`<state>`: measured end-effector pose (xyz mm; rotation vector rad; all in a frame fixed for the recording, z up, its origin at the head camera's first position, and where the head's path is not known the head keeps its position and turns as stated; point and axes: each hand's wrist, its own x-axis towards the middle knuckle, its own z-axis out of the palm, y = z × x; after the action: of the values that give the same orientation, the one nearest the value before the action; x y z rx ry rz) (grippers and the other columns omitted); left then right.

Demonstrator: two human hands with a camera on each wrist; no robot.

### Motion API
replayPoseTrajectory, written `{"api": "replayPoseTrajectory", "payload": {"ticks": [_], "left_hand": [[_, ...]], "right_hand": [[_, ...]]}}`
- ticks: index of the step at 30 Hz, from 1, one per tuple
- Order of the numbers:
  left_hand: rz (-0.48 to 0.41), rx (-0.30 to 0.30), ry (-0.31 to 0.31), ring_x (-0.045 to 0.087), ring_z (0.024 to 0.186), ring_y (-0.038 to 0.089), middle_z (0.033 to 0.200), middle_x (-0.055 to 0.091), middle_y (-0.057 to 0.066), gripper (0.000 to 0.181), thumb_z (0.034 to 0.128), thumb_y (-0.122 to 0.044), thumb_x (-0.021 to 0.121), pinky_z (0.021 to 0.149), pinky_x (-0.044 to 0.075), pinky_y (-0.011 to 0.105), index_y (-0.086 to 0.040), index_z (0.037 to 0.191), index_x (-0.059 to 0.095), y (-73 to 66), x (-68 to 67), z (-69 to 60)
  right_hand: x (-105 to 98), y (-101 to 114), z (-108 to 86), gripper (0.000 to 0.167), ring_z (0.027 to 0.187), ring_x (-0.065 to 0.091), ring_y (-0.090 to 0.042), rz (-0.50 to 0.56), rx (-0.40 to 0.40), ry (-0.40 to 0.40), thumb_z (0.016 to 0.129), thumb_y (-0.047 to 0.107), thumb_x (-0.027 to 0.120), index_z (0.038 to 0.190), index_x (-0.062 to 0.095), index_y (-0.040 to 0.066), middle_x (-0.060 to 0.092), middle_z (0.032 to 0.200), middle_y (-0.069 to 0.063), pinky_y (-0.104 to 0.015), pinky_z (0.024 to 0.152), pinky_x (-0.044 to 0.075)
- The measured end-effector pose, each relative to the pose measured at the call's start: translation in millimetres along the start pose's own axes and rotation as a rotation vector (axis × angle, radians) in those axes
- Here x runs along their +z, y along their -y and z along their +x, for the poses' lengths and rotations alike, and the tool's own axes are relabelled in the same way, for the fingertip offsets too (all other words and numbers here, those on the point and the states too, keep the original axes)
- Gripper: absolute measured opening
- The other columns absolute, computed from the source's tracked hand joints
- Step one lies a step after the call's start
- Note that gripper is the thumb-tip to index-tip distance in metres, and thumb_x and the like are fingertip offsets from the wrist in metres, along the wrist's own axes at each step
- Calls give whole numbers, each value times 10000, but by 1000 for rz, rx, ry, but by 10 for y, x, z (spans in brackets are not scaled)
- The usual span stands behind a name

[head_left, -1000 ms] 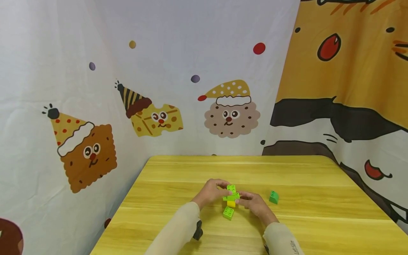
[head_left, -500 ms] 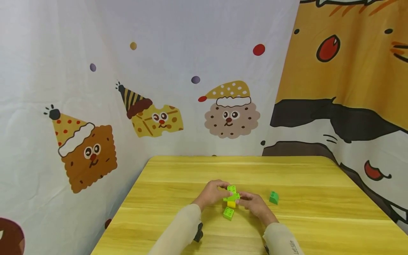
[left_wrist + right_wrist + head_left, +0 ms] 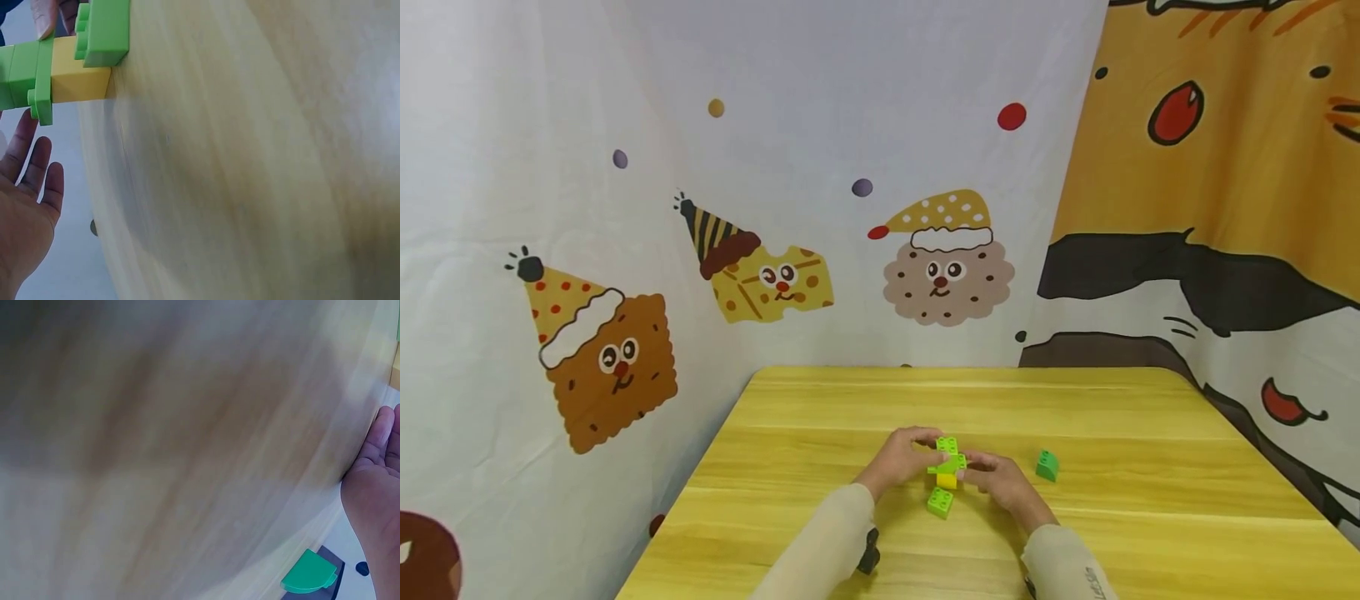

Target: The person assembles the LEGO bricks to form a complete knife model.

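In the head view a small stack of toy building bricks stands mid-table: a yellow brick at the bottom, a light green plate over it, and a light green brick on top. My left hand holds the stack's upper part from the left, thumb in front. From the right, my right hand pinches the plate's end between thumb and finger. In the left wrist view the remaining left fingers extend below the stack. The right wrist view hides the right fingertips' contact.
A loose light green brick lies on the table just in front of the stack. To the right of my right hand sits a dark green curved brick. A cartoon-printed cloth hangs behind the wooden table.
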<state>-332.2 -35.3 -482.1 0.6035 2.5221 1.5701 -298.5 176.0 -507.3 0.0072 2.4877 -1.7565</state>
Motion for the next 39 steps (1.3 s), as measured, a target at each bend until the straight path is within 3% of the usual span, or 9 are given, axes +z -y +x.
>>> {"api": "replayPoseTrajectory", "payload": {"ticks": [8,16,26,39], "left_hand": [[-27,0,6,572,1078,206,1084,655,-106,327,911,-364,734,888,450,422,-234,1210,717,17,-7,-7],[-74,-36,14,575,1061,193,1103,649,-81,315,897,-358,751,877,482,405,-224,1180,716,26,-19,-37],[-14,-16,42,531,1229,321,1232,630,-39,450,917,-397,719,963,449,489,-165,1298,664,11,-79,-12],[53,10,58,541,1205,307,1227,634,-11,490,926,-417,701,946,443,475,-148,1331,638,9,-79,-10]], "right_hand": [[-12,-18,2,469,1035,612,-238,-6,-12,8,860,296,790,1253,685,62,666,1188,-93,-444,843,503],[-3,-30,-14,474,1027,611,-227,4,16,3,849,283,801,1253,687,64,669,1175,-76,-435,849,503],[-5,0,16,490,1012,613,-222,-17,8,-10,848,306,800,1259,685,66,670,1191,-95,-417,824,507],[6,2,1,475,1019,612,-231,-14,7,-20,854,282,795,1260,683,61,670,1185,-102,-416,827,509]]}}
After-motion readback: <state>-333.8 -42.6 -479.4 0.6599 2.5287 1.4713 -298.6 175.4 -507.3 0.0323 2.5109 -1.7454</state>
